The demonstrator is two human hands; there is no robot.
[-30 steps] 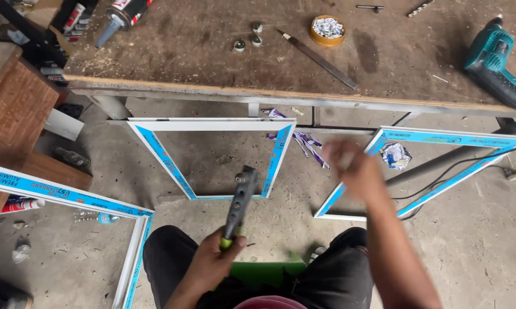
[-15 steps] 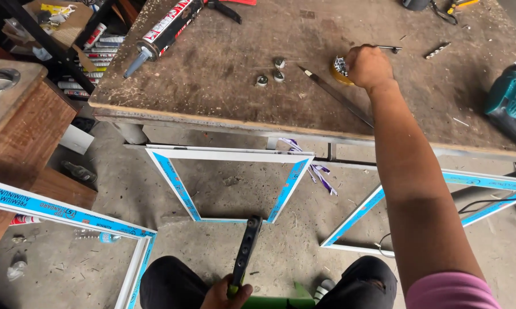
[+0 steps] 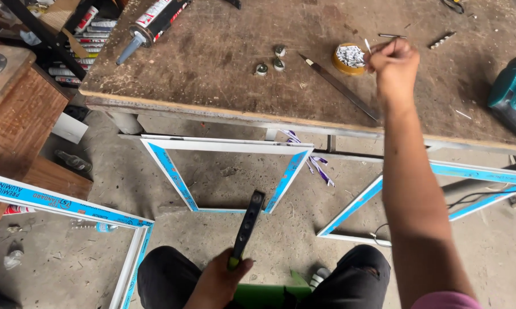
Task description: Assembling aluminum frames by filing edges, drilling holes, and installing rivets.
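Your left hand [image 3: 217, 281]: its wrist runs off the bottom edge, and its curled fingers hide the end of the black perforated tool handle [image 3: 246, 229].
Your right hand [image 3: 393, 67]: the thin pale piece pinched at its fingertips is too small to tell.
Teal power drill [image 3: 512, 97]: cut off by the right edge.
Yellow round tin of small white pieces [image 3: 349, 58]: the pieces are too small to tell.
Sealant cartridge with grey nozzle [image 3: 149, 26]: its rear end is cut by the top edge.
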